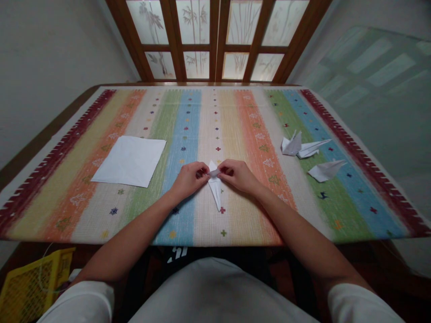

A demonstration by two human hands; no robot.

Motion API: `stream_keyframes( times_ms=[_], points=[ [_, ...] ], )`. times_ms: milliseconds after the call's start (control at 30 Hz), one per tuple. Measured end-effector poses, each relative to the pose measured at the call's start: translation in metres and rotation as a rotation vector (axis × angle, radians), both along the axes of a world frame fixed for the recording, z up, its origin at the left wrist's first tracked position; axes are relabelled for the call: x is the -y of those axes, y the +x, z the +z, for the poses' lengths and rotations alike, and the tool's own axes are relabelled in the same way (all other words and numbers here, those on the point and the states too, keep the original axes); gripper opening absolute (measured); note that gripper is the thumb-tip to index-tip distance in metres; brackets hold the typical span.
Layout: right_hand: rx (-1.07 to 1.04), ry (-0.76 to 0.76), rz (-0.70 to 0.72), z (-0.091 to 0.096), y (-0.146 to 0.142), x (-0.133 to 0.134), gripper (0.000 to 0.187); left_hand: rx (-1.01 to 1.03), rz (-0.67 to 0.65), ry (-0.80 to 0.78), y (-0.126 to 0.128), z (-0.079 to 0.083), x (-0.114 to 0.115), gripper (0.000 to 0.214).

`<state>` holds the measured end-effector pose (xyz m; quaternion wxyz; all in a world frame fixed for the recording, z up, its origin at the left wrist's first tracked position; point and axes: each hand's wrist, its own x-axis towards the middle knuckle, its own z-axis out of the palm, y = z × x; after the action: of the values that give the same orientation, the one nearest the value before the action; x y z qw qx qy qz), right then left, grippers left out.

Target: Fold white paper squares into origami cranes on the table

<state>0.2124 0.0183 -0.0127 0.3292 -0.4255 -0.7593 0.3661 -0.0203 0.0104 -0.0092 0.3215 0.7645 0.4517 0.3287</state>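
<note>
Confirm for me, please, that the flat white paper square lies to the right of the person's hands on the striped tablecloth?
Not quite: the head view shows the flat white paper square to the left of the left hand and right hand, not to their right. It does lie on the striped tablecloth.

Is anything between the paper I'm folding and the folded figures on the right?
Only your right hand, pinching the folded paper; past it, nothing visible stands before the nearest paper figure, just the striped tablecloth.

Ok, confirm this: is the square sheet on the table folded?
No, the white paper square lies flat and uncreased on the striped tablecloth.
</note>
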Motion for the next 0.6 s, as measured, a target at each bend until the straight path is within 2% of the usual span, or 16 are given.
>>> stream_keyframes(
  times_ms=[267,600],
  points=[
    [0.061,0.097,0.109,0.0053,0.0020,0.0009,0.011,-0.090,-0.099,0.031,-0.0031,0.0038,-0.0002,0.011],
    [0.110,0.136,0.108,0.0032,0.0028,0.0003,0.012,-0.134,-0.115,0.065,-0.0025,0.0034,0.0011,0.012]
  ],
)
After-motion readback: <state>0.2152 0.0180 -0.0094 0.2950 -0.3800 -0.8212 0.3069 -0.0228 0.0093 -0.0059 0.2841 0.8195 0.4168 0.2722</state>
